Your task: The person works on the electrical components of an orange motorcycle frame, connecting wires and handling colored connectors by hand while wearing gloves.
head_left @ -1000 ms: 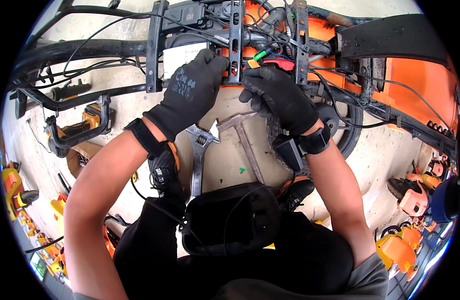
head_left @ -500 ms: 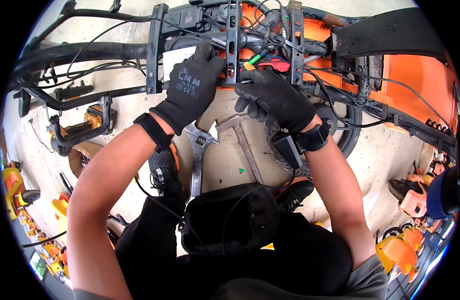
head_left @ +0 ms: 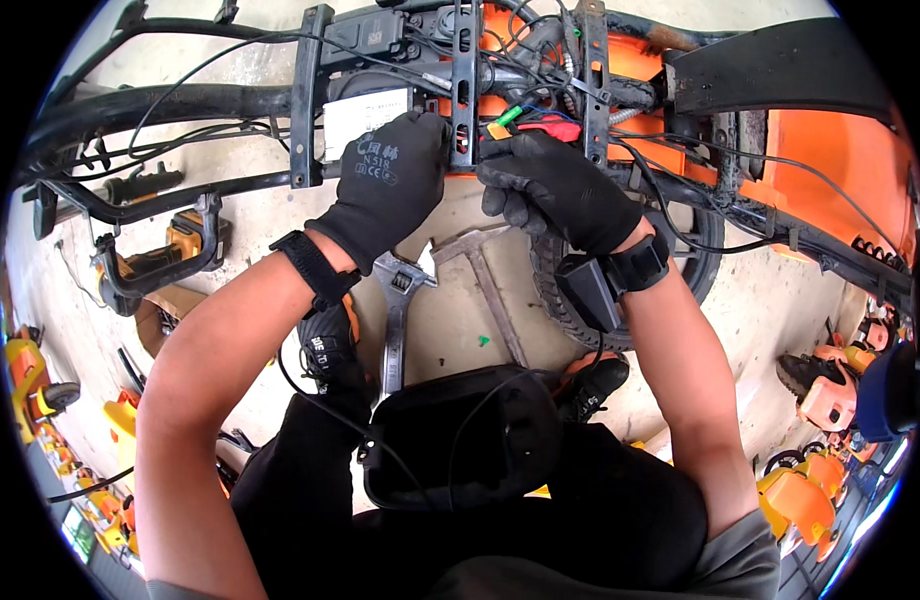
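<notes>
The fingertips of the left hand (head_left: 392, 185) were hidden behind the black upright bracket (head_left: 466, 80), so its grip could not be judged. The right hand (head_left: 558, 190) covered whatever its fingers met beneath the red connector (head_left: 546, 129). A black pouch (head_left: 460, 435) hid the lower handle of the adjustable wrench (head_left: 396, 310). The orange body panel (head_left: 840, 165) ran out of view at the rim.
</notes>
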Demonstrator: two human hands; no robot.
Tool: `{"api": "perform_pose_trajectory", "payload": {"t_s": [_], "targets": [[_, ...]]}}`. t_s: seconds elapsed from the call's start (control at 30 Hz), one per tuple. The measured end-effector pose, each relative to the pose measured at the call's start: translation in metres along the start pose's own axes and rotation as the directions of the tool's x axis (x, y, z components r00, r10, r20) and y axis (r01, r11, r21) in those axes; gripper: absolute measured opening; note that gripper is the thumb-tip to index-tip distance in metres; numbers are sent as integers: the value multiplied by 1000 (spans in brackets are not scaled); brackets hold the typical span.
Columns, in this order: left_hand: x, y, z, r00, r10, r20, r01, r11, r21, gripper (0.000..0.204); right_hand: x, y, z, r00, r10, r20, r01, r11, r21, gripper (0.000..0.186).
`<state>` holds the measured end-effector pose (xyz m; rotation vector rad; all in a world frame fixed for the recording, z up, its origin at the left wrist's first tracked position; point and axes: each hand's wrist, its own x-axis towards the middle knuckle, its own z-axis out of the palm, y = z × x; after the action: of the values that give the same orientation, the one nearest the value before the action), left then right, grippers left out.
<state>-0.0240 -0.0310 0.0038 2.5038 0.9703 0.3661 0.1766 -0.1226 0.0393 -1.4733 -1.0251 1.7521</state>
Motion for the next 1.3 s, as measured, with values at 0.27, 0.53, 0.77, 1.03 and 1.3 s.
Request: {"api": "perform_pose_trajectory", "payload": {"t_s": [0.27, 0.53, 0.77, 1.03, 1.3], "targets": [[4, -4, -6, 996, 7, 91, -8, 1000, 15, 9, 2, -3, -4, 998, 53, 17, -51, 994, -99, 26], [7, 2, -6, 995, -74, 67, 78, 995, -59, 13, 31, 28, 1, 977, -168, 129, 208, 872, -444, 30], [6, 4, -13, 988, -107, 108, 119, 986, -117, 9, 5, -4, 20, 991, 93, -97, -108, 980, -166, 34], [-21, -10, -11, 999, -27, 36, 32, 991, -129, 13, -16, 25, 23, 967, -65, -247, 15, 980, -200, 58], [-18, -9, -12, 998, -19, -66, 7, 985, -172, 14, -8, -1, 17, 991, 87, -103, -89, 996, -18, 41]]}}
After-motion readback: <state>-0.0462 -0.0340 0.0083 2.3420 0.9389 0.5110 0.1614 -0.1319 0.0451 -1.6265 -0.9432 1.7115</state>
